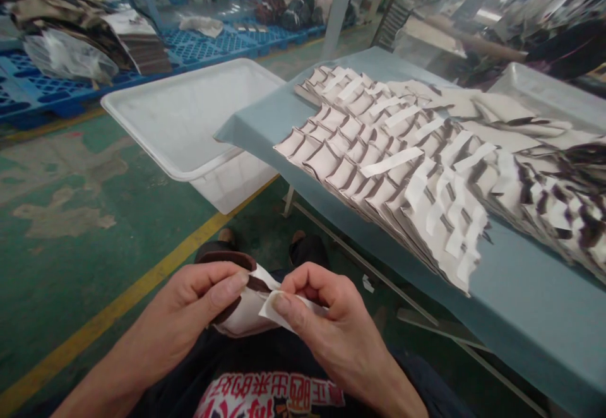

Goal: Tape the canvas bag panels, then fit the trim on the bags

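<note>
Close to my body, my left hand pinches a curved piece of material, off-white on one face and dark brown on the other. Between the thumb and fingers of my right hand is a white strip, one end of which lies against the piece. A narrow white stretch of it runs up along the brown edge. My palms hide part of both. On the table to the right, overlapping rows of similar off-white pieces are laid out, with loose white strips across them.
A blue-grey covered table stands on my right on thin metal legs. Past its left corner sits a white plastic tub. Blue pallets with stacked goods line the back. A yellow line crosses the green floor.
</note>
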The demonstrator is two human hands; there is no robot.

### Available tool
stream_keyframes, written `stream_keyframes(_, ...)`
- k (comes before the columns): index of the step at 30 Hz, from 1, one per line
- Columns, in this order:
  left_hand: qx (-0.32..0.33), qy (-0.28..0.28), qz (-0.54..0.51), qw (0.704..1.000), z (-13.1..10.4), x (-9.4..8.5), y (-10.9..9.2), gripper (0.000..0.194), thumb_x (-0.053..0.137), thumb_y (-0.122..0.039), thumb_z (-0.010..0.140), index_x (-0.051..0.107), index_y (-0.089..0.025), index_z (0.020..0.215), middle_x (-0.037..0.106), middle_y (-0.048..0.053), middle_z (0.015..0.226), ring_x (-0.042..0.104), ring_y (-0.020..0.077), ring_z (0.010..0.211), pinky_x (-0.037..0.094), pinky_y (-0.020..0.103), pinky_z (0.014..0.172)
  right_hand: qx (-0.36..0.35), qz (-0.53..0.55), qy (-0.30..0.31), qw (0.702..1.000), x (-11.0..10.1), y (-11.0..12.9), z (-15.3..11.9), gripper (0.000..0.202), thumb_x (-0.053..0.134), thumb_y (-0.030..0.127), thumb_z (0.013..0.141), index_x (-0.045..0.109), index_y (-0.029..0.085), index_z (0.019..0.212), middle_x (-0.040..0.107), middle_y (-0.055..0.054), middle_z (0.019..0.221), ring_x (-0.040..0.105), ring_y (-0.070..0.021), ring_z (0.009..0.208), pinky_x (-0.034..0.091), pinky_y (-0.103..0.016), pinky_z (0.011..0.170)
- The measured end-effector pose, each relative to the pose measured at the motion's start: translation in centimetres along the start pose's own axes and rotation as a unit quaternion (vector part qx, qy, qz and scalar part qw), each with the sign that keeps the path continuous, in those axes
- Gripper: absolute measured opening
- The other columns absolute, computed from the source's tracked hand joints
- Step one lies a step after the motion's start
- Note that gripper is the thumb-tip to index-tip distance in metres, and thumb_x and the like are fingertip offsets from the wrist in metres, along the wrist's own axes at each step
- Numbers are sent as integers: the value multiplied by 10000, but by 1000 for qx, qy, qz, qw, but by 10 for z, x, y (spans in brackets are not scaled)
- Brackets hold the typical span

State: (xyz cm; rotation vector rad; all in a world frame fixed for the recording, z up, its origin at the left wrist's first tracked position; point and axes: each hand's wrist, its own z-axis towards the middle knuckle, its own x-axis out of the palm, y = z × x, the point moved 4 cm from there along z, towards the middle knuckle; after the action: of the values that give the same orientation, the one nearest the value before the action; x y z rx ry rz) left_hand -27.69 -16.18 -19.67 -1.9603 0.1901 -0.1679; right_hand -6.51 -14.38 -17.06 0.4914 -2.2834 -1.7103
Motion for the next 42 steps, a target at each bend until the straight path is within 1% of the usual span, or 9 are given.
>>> stream_keyframes(5, 20, 1, -4, 1000, 2, 5, 0, 616, 735, -780, 973, 828, -196, 803, 623, -4, 693, 501, 139, 634, 444, 202, 573, -58, -89, -71, 992, 1, 14, 1, 273, 732, 442, 955, 734, 209, 812, 621, 38, 612, 506, -109, 523, 328, -249, 515)
stream_keyframes(10, 51, -25, 41, 998, 2, 9, -10, 550, 709, -679, 1005, 799, -191, 768, 632, -1, 705, 526, 141, 643, 443, 185, 557, -55, -114, -76, 989, 7, 12, 6, 275, 707, 462, 963, 739, 215, 846, 664, 26, 651, 553, -123, 545, 351, -256, 527)
stream_keyframes(15, 72, -27, 46, 996, 1, 11, -16, 494, 713, -583, 1002, 765, -200, 693, 570, -25, 629, 487, 123, 570, 417, 179, 500, -43, -121, -84, 988, 13, 4, 10, 280, 714, 478, 957, 708, 221, 846, 694, 18, 675, 576, -128, 552, 374, -260, 544)
stream_keyframes(21, 62, -46, 67, 995, -1, 4, -6, 462, 678, -583, 1017, 847, -216, 793, 701, 5, 706, 589, 152, 634, 492, 190, 553, -41, -112, -102, 988, 20, -4, 11, 260, 718, 464, 959, 696, 224, 863, 712, 18, 678, 593, -129, 552, 401, -255, 555)
stream_keyframes(30, 93, -93, 96, 987, 1, 4, -12, 428, 693, -516, 987, 851, -197, 749, 719, 15, 662, 604, 156, 588, 499, 201, 526, -59, -122, -133, 982, 29, -7, 16, 248, 700, 450, 979, 681, 233, 862, 692, 29, 643, 591, -123, 526, 373, -250, 521)
stream_keyframes(34, 84, -90, 30, 992, 1, 3, 6, 398, 699, -540, 1041, 868, -208, 902, 755, 17, 747, 621, 162, 639, 522, 204, 558, -49, -133, -154, 978, 32, -8, 19, 282, 696, 472, 985, 651, 244, 824, 666, 33, 620, 568, -128, 528, 363, -262, 524)
stream_keyframes(37, 73, -78, -11, 994, 1, 1, 17, 309, 781, -518, 990, 862, -222, 955, 802, 15, 804, 672, 163, 670, 555, 199, 591, -61, -142, -164, 974, 34, -10, 18, 262, 704, 444, 982, 653, 244, 821, 645, 42, 602, 551, -121, 522, 334, -260, 517)
stream_keyframes(39, 88, -87, 1, 992, 1, 2, 14, 234, 819, -451, 934, 853, -220, 916, 815, 14, 796, 709, 167, 674, 571, 195, 600, -70, -141, -169, 973, 36, -12, 18, 244, 706, 425, 981, 658, 242, 826, 646, 43, 607, 548, -117, 521, 334, -255, 519)
stream_keyframes(42, 118, -124, 47, 984, 2, 7, 0, 177, 771, -367, 884, 820, -216, 806, 795, 1, 695, 700, 155, 587, 546, 180, 534, -78, -134, -172, 973, 37, -12, 17, 241, 708, 422, 985, 659, 239, 836, 661, 38, 626, 549, -114, 521, 345, -250, 524)
